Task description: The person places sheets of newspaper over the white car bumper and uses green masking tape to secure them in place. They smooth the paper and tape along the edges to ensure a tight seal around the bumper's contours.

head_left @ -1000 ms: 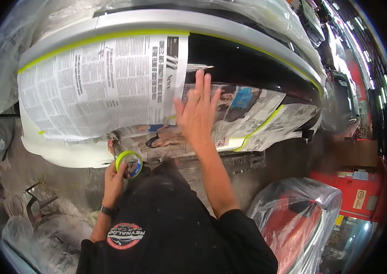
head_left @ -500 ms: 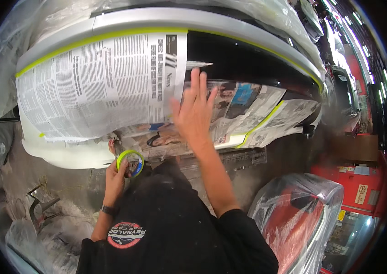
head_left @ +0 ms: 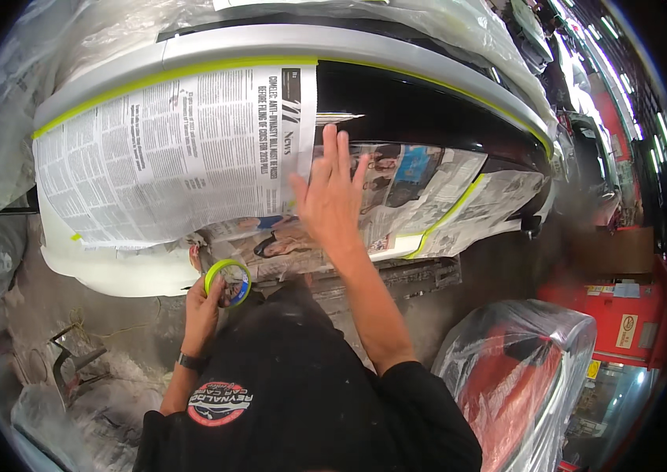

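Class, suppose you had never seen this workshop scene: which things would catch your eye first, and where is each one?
First, the big newspaper sheet edged with yellow-green masking tape, spread over the upper left of a grey and black car bumper. Next, the right hand, fingers spread, pressing flat on more newspaper at the centre. Just below, the left hand holds a roll of yellow-green tape.

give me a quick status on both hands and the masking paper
Left hand grips the green tape roll. Right hand flat, fingers spread, pressing newspaper on the car panel. Nothing in the way.
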{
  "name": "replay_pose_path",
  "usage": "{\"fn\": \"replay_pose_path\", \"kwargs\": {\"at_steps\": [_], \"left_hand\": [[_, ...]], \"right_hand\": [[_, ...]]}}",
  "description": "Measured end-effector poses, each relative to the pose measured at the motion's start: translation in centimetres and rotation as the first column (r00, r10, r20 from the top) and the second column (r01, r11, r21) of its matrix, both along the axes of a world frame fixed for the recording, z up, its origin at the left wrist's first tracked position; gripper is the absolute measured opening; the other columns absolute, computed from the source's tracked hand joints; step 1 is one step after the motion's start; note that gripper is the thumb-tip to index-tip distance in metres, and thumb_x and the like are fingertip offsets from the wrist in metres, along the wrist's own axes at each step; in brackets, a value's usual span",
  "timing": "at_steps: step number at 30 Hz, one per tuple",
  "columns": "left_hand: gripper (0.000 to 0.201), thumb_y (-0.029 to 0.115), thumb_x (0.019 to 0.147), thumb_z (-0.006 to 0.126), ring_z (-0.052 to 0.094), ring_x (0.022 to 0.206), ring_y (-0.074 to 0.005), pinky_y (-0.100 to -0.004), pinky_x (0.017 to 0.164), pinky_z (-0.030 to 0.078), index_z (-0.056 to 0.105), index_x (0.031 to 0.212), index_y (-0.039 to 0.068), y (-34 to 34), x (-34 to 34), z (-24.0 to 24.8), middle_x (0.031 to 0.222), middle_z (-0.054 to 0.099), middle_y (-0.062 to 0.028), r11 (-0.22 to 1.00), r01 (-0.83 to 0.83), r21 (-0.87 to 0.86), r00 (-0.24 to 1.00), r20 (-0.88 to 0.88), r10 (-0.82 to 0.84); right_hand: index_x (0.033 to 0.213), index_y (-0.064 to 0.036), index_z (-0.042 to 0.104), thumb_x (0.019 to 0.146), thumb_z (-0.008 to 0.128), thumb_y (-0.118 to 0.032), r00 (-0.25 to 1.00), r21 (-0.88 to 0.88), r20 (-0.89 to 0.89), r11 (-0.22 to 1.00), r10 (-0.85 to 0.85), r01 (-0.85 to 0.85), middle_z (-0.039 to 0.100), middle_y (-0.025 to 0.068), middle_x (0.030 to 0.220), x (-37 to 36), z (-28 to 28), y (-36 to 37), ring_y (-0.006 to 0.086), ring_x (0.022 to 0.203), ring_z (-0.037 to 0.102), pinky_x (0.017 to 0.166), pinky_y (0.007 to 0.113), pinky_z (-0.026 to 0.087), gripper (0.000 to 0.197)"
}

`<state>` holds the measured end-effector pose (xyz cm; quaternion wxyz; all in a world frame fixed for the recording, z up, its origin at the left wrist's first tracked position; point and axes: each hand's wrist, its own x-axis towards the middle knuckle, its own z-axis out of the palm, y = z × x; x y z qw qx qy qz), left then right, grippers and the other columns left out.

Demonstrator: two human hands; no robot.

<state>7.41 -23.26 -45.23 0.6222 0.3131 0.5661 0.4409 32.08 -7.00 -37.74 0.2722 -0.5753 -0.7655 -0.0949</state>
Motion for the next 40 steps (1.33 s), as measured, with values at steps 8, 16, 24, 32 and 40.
{"fn": "replay_pose_path", "kwargs": {"at_steps": [8,16,24,32,40], "left_hand": [[0.027,0.029,0.105,0.061,0.051,0.067,-0.0048,-0.0230,0.062,0.042,0.066,0.101,0.002,-0.5,0.0,0.0,0.078,0.058,0.0037,1.000,-0.022,-0.023,1.000,0.002,0.022],[0.025,0.027,0.105,0.062,0.052,0.068,-0.0049,-0.0230,0.063,0.044,0.065,0.103,0.002,-1.5,0.2,-0.3,0.081,0.060,0.0026,0.999,-0.031,-0.042,0.999,-0.020,0.030],[0.025,0.028,0.104,0.063,0.051,0.066,-0.0052,-0.0229,0.061,0.042,0.066,0.104,0.003,-2.0,0.1,-0.3,0.077,0.058,0.0034,0.996,-0.076,-0.037,0.997,-0.022,0.075],[0.029,0.030,0.104,0.063,0.052,0.072,-0.0029,-0.0223,0.063,0.041,0.068,0.110,0.002,-2.2,0.4,-0.2,0.088,0.064,0.0041,0.999,0.007,-0.036,0.999,-0.035,-0.008],[0.029,0.032,0.105,0.062,0.050,0.068,-0.0069,-0.0242,0.065,0.042,0.062,0.099,0.004,-1.5,1.0,0.1,0.080,0.056,0.0030,0.999,-0.012,-0.042,0.999,-0.042,0.010]], "right_hand": [[0.106,0.0050,0.054,0.099,0.060,-0.036,1.000,0.022,-0.017,1.000,0.007,-0.006,0.034,0.0286,0.159,0.1,-0.1,0.0,0.0452,0.148,0.033,0.112,0.073,0.024,0.042],[0.103,0.0034,0.051,0.097,0.063,-0.030,1.000,0.001,-0.015,1.000,-0.020,0.020,0.032,0.0281,0.160,0.6,-0.2,-0.4,0.0463,0.148,0.032,0.112,0.074,0.022,0.036],[0.102,0.0019,0.049,0.098,0.063,-0.031,0.999,0.037,-0.046,0.999,0.006,-0.004,0.032,0.0311,0.159,0.9,-0.6,-0.3,0.0486,0.149,0.029,0.114,0.074,0.019,0.036],[0.101,0.0004,0.050,0.097,0.064,-0.031,0.998,0.040,-0.065,0.999,-0.006,0.009,0.034,0.0305,0.159,1.0,0.0,0.3,0.0461,0.148,0.032,0.112,0.075,0.021,0.035],[0.103,-0.0002,0.052,0.097,0.064,-0.030,0.998,0.013,-0.057,1.000,-0.013,0.014,0.035,0.0277,0.159,1.2,0.1,0.6,0.0442,0.149,0.032,0.113,0.074,0.023,0.033]]}}
